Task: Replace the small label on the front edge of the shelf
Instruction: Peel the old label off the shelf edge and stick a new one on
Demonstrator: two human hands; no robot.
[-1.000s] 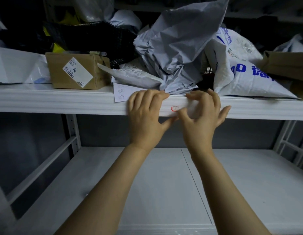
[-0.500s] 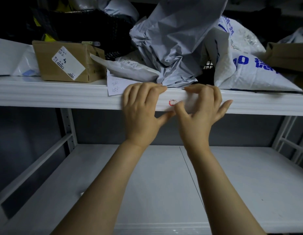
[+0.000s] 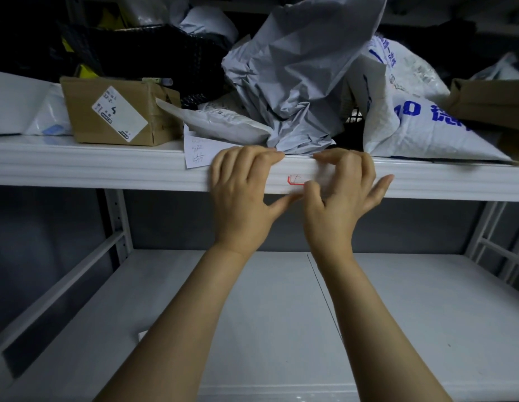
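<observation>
Fingers (image 3: 254, 162) of the left hand (image 3: 241, 198) curl over the top of the shelf (image 3: 107, 169) front edge at frame centre, thumb stretched right under the lip, grasping it. The right hand (image 3: 339, 210) is just beside it, fingers bent with tips on the edge's top and little finger splayed. Its thumb tip touches the label, but blur hides whether it pinches or only presses.

Two hands and two shelf levels show, with the lower shelf (image 3: 252, 314) filling the bottom half. The upper level carries:
- one crumpled grey bag (image 3: 296, 82) at upper centre
- one white bag with blue print (image 3: 412, 126) at right
- one cardboard box (image 3: 87, 120) at left, with one white sticker (image 3: 119, 117)
- one handwritten paper slip (image 3: 197, 152) overhanging the edge, just left of the left hand

One label (image 3: 295, 179) sits on the front edge between the left fingers and the right thumb. It is small and white, with a red outline and a dark handwritten mark. The thumb hides its right part.
</observation>
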